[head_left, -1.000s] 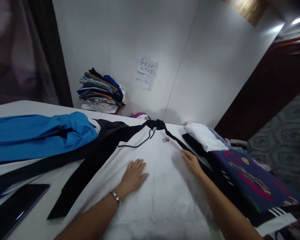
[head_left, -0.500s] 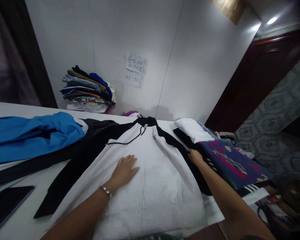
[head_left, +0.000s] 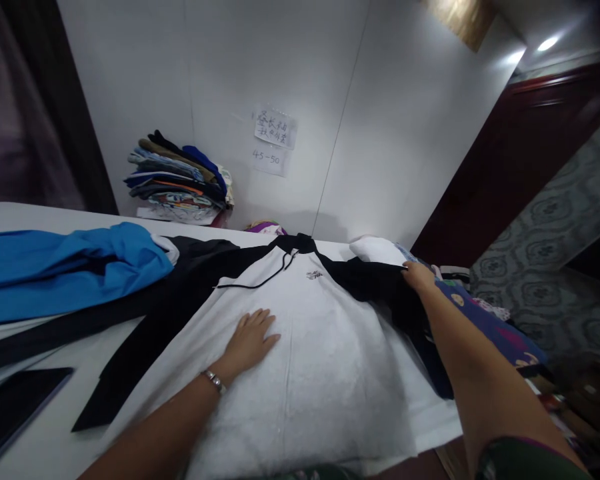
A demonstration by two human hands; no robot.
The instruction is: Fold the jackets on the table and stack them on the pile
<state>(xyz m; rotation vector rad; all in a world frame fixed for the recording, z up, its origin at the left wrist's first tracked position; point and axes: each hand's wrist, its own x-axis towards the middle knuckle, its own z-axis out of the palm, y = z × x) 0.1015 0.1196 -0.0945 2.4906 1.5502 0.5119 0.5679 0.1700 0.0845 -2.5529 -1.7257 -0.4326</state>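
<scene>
A white jacket [head_left: 325,360] with black sleeves and a black collar lies spread on the table, its collar at the far side. A black drawstring [head_left: 253,287] trails over its chest, and small dark lettering marks the right side. My left hand [head_left: 250,340] rests flat on the white front with the fingers spread. At the right, my right hand [head_left: 420,275] pinches the black sleeve [head_left: 375,275] at its upper edge and holds it up and outward. The other black sleeve [head_left: 125,360] stretches down to the left.
Blue clothing [head_left: 70,270] and dark garments lie at the left, above a black tablet-like device [head_left: 20,413]. Folded clothes [head_left: 177,180] are stacked against the wall. More clothing, including a purple patterned piece [head_left: 495,327], lies at the right. Paper signs [head_left: 275,128] hang on the wall.
My right hand has moved right and slightly up, pulling the sleeve outward and lifting it. The jacket's right front has flattened, showing the lettering. My left hand stays in place.
</scene>
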